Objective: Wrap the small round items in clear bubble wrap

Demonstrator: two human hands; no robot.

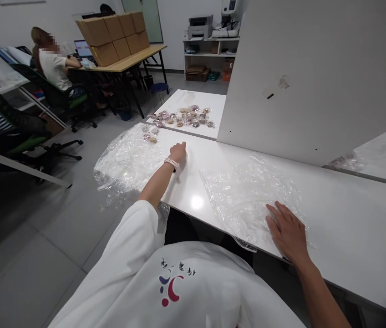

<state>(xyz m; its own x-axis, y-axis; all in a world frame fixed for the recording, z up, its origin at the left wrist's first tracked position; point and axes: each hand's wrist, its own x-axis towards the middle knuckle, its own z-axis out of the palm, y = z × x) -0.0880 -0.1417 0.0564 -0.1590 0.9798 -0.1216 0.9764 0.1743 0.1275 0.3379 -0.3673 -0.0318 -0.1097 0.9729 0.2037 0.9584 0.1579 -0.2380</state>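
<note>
My left hand [178, 152], with a pale pink watch strap [171, 162] at the wrist, reaches forward over the white table [196, 157]. Its fingers are curled in and closed; whatever may be in them is hidden. To its left lies a pile of clear plastic bags [128, 157], with several small wrapped pieces [152, 140] at the far side. My right hand [286, 230] rests open, fingers spread, on the near right part of another layer of clear plastic bags [247, 191].
Many small wrapped pieces [182, 117] lie on the white tabletop beyond. A tall grey panel [302, 77] stands at the back right. Cardboard boxes [116, 38] are stacked on a wooden desk [134, 61], where a person [56, 68] sits. A printer [200, 27] stands on shelves behind.
</note>
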